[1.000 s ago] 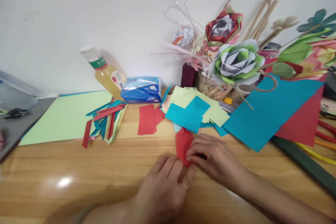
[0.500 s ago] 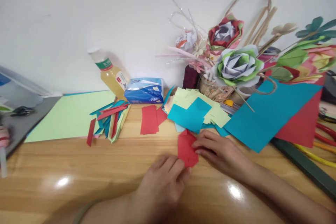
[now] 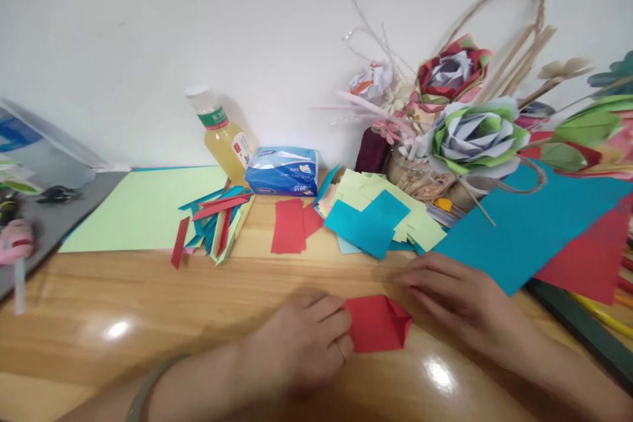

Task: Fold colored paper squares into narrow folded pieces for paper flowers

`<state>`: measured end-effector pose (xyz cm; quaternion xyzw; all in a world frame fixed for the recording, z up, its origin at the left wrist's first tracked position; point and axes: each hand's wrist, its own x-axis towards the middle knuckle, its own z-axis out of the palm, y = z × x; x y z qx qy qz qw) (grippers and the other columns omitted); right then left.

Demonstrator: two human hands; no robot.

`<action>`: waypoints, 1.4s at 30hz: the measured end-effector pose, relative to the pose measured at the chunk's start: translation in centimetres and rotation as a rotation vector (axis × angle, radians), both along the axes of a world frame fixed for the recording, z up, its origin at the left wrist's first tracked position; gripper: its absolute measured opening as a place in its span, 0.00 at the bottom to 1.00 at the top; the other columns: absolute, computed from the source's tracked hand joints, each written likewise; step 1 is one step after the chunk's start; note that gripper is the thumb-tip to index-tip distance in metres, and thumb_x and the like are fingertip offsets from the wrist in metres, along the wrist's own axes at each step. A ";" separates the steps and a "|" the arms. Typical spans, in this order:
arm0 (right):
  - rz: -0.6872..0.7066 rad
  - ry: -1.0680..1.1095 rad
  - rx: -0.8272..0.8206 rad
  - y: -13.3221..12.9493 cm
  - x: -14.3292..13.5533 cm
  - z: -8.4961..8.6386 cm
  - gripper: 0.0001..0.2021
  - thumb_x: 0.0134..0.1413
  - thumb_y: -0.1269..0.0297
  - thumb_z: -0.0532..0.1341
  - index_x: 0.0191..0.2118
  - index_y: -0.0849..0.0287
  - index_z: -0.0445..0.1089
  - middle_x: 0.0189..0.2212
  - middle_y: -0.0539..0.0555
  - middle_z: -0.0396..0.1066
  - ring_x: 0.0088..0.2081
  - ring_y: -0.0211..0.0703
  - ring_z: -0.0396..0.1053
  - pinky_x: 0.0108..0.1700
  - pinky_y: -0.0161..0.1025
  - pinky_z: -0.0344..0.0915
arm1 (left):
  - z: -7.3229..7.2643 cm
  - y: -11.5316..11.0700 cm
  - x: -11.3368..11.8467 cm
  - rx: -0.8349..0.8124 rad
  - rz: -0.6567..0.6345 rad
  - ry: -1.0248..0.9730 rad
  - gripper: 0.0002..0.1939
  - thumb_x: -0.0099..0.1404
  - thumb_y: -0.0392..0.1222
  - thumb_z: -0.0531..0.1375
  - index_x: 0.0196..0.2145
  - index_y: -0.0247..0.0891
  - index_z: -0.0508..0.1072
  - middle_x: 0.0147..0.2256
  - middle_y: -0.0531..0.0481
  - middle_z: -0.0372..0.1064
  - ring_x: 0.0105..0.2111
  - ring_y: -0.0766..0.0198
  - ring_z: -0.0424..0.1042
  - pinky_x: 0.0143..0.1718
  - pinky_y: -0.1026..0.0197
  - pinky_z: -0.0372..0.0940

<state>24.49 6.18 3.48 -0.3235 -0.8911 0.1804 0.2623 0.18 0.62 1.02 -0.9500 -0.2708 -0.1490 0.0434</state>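
Observation:
A folded red paper (image 3: 376, 324) lies near the front of the wooden table, its right end raised in a small open fold. My left hand (image 3: 309, 339), with a ring on one finger, is closed on the paper's left edge. Just beyond its right end is my right hand (image 3: 452, 297), fingers bent together and apart from the paper; whether anything is between its fingertips is too blurred to tell. Behind them lie red paper pieces (image 3: 289, 227) and a pile of light green (image 3: 363, 188) and blue pieces (image 3: 368, 221).
Folded coloured strips (image 3: 217, 221) and a large green sheet (image 3: 133, 211) lie left. A bottle (image 3: 225, 145) and a tissue pack (image 3: 283, 171) stand by the wall. Paper flowers (image 3: 475, 135), a large blue sheet (image 3: 524, 224) and a dark green bar (image 3: 583, 330) are at the right.
The red paper has turned from upright to sideways and come nearer. My right hand has come off it, and the view has shifted slightly left.

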 end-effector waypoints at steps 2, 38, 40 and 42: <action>-0.007 0.015 -0.022 -0.9 0.2 0.2 0.09 0.60 0.67 0.53 0.37 0.54 0.71 0.31 0.53 0.72 0.32 0.39 0.71 0.30 0.33 0.69 | -0.1 -0.3 0.0 0.005 -0.009 0.017 0.09 0.64 0.34 0.52 0.27 0.36 0.68 0.34 0.47 0.71 0.32 0.62 0.67 0.34 0.60 0.64; 0.062 -0.140 0.191 -1.9 0.4 -3.0 0.03 0.58 0.68 0.58 0.37 0.57 0.68 0.32 0.52 0.69 0.33 0.40 0.66 0.33 0.38 0.62 | -0.3 0.7 0.9 -0.315 0.299 -0.371 0.09 0.62 0.34 0.51 0.27 0.36 0.69 0.28 0.51 0.69 0.27 0.63 0.68 0.27 0.63 0.63; 0.055 -0.137 0.163 -1.8 0.4 -3.1 0.03 0.58 0.69 0.57 0.37 0.57 0.68 0.32 0.51 0.68 0.33 0.40 0.65 0.33 0.38 0.61 | -0.1 0.7 1.1 -0.300 0.316 -0.330 0.09 0.62 0.35 0.51 0.27 0.37 0.69 0.27 0.51 0.69 0.27 0.62 0.68 0.25 0.63 0.62; 0.051 -0.130 0.159 -1.8 0.4 -3.2 0.04 0.58 0.71 0.57 0.37 0.57 0.67 0.32 0.51 0.68 0.33 0.39 0.65 0.33 0.38 0.61 | 0.0 0.7 1.1 -0.252 0.312 -0.277 0.10 0.63 0.35 0.51 0.27 0.38 0.69 0.27 0.52 0.69 0.26 0.61 0.68 0.23 0.63 0.60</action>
